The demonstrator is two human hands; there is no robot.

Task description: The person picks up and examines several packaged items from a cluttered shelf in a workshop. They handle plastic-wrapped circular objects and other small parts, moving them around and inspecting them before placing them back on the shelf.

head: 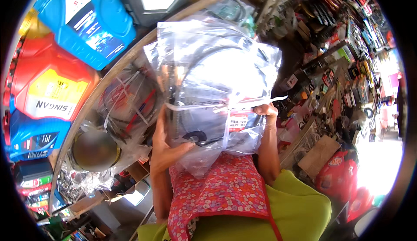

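Observation:
Between my hands is a tied bundle of clear plastic bags (224, 65), lifted in front of my chest. Inside it a coiled black cable or hose shows through the shiny film. White plastic twine (202, 106) crosses the bundle and is knotted near its middle. A red and white label (238, 122) with writing sits below the knot. My left hand (172, 146) grips the bundle's left lower side, thumb across the front. My right hand (267, 110) holds the right edge beside the loose twine end. Glare hides part of the contents.
A wooden shelf edge (97, 88) curves along the left, carrying a blue oil jug (88, 22) and a red one (49, 75). Under it lies another tied bag of cables (130, 101). Crowded shelves of boxed parts (345, 62) and red bottles (338, 176) stand at right.

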